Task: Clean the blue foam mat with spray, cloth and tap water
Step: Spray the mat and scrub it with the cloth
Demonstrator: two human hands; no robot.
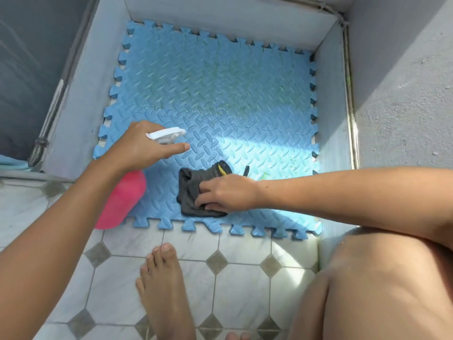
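Note:
The blue foam mat (220,99) lies flat inside a low grey-walled corner, with greenish marks across its middle. My left hand (139,146) grips the white trigger head of a pink spray bottle (120,200), nozzle pointing right over the mat, index finger stretched forward. My right hand (225,192) presses on a crumpled dark grey cloth (193,185) with a yellow stripe, fingers curled into its folds, near the mat's front edge.
Grey walls (328,77) close in the mat at the back, left and right. A metal pipe (349,94) runs along the right wall's top. White tiled floor (245,285) lies in front, with my bare foot (161,285) and right knee (367,290) on it.

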